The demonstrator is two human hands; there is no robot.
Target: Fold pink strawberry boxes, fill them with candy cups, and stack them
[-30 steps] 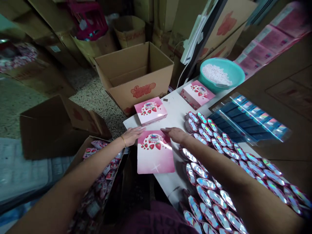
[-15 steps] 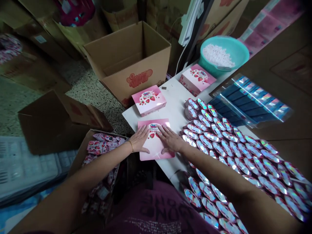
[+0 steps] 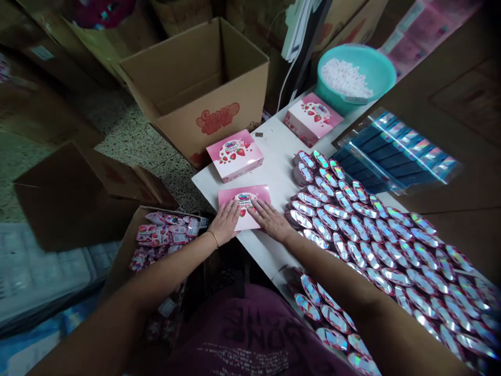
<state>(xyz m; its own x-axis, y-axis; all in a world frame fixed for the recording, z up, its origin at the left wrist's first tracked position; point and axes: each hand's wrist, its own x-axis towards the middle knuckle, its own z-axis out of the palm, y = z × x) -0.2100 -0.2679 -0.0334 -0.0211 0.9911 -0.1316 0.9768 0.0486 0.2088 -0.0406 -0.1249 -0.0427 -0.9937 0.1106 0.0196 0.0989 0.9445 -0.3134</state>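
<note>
Just in front of me a pink and white carton (image 3: 250, 222) with a strawberry print lies at the table's near corner. My left hand (image 3: 226, 222) rests on the left part of its top, fingers stretched out flat, a thin bangle at the wrist. On the right part lies my right hand (image 3: 270, 220), its fingers also extended and pointing inward. Both thumbs are near the front edge, where the hands partly hide the carton. Behind it stands a closed carton (image 3: 235, 155) of the same print.
Another pink carton (image 3: 313, 119) sits by a turquoise basin (image 3: 385, 73) of small white pieces. Many shiny-topped packs (image 3: 364, 209) cover the table's right side, beside blue packs (image 3: 395, 151). A large open cardboard box (image 3: 219, 117) stands beyond; a box of wrapped sweets (image 3: 164, 232) is at left.
The carton's front flap, which stuck out toward me under my palms, is now folded down out of sight. My hands stay on the top, thumbs drawn in. The view has shifted slightly.
</note>
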